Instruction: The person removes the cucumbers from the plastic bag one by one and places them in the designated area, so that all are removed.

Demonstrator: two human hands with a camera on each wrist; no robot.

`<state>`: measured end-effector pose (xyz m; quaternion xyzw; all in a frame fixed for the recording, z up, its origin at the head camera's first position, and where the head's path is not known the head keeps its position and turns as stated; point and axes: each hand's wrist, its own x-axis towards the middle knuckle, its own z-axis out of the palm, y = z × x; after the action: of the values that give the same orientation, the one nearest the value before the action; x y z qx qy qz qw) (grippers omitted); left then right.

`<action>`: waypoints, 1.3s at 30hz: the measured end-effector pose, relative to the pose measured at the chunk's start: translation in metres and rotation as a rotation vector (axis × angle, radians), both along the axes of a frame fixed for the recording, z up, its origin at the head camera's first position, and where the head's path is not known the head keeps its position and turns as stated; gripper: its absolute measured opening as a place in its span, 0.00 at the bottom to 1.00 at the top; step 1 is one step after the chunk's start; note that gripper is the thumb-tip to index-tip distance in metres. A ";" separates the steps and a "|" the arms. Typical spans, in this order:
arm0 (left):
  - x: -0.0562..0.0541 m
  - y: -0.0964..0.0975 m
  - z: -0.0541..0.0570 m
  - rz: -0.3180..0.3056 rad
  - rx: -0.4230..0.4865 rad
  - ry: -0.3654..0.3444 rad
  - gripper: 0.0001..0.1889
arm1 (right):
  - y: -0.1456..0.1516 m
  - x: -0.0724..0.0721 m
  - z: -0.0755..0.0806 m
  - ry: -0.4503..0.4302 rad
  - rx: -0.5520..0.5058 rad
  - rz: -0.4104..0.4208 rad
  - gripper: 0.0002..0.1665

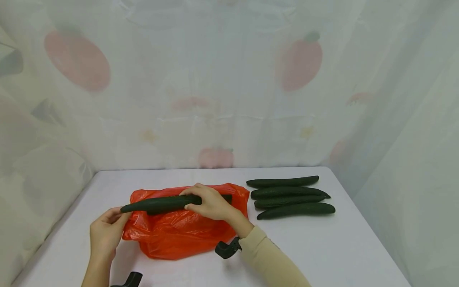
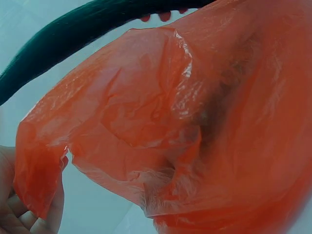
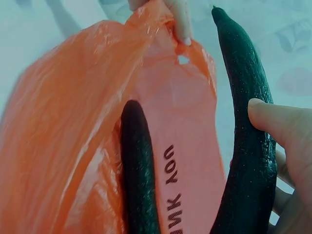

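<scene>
My right hand (image 1: 211,204) grips a dark green cucumber (image 1: 161,204), thumb on one side and fingers curled round the other. The cucumber lies crosswise over an orange-red plastic bag (image 1: 179,235), its narrow tip pointing left toward my left hand (image 1: 105,233). In the left wrist view, the fingers of that hand pinch a corner (image 2: 36,180) of the bag. The right wrist view looks into the bag's mouth, where a second cucumber (image 3: 139,170) lies against the wall with dark printed letters (image 3: 171,190). The held cucumber (image 3: 248,97) is beside the opening, outside the bag.
Several more cucumbers (image 1: 292,192) lie side by side at the right rear of the white table (image 1: 305,247). A pale curtain (image 1: 229,79) with faded fruit prints hangs behind and along the sides. Black wrist camera mounts (image 1: 227,249) sit on both wrists.
</scene>
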<state>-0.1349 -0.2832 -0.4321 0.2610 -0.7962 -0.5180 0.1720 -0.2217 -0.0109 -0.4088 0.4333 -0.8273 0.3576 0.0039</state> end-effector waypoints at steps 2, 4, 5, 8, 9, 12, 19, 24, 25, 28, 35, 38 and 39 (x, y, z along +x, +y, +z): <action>0.001 0.000 0.000 0.002 -0.013 -0.009 0.18 | -0.002 0.002 0.005 0.012 -0.006 0.002 0.19; 0.001 0.000 0.000 0.000 -0.026 -0.019 0.20 | -0.005 0.004 0.010 0.033 -0.015 0.004 0.19; 0.001 0.000 0.000 -0.002 -0.032 -0.022 0.20 | -0.006 0.005 0.012 0.045 -0.020 0.006 0.19; 0.001 0.001 0.000 -0.007 -0.043 -0.025 0.22 | -0.009 0.006 0.018 0.088 -0.030 0.013 0.19; 0.001 0.001 -0.001 -0.008 -0.044 -0.023 0.22 | -0.010 0.006 0.020 0.104 -0.031 0.017 0.19; 0.001 0.001 -0.001 -0.006 -0.049 -0.017 0.21 | -0.011 0.007 0.027 0.145 -0.029 0.032 0.19; 0.001 0.001 0.000 -0.012 -0.035 -0.002 0.21 | -0.012 0.009 0.051 0.219 -0.029 0.060 0.20; 0.001 0.001 -0.001 -0.010 -0.019 -0.016 0.21 | -0.009 0.009 0.065 0.259 0.003 0.055 0.21; 0.001 0.001 -0.001 -0.011 -0.018 -0.017 0.22 | -0.008 0.008 0.067 0.265 0.010 0.053 0.21; 0.002 0.001 -0.001 -0.010 -0.018 -0.020 0.22 | -0.005 0.004 0.072 0.269 0.021 0.050 0.21; 0.003 0.001 0.000 -0.014 -0.014 -0.014 0.22 | 0.011 -0.008 0.075 0.255 0.010 0.030 0.21; 0.003 0.001 0.001 -0.017 -0.004 -0.005 0.22 | 0.022 -0.013 0.076 0.232 0.014 0.016 0.21; 0.003 0.001 0.001 -0.016 -0.001 -0.003 0.22 | 0.026 -0.014 0.076 0.217 0.018 0.008 0.21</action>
<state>-0.1316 -0.2818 -0.4311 0.2551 -0.7989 -0.5185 0.1668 -0.2357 0.0155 -0.3323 0.4728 -0.8233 0.3013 0.0884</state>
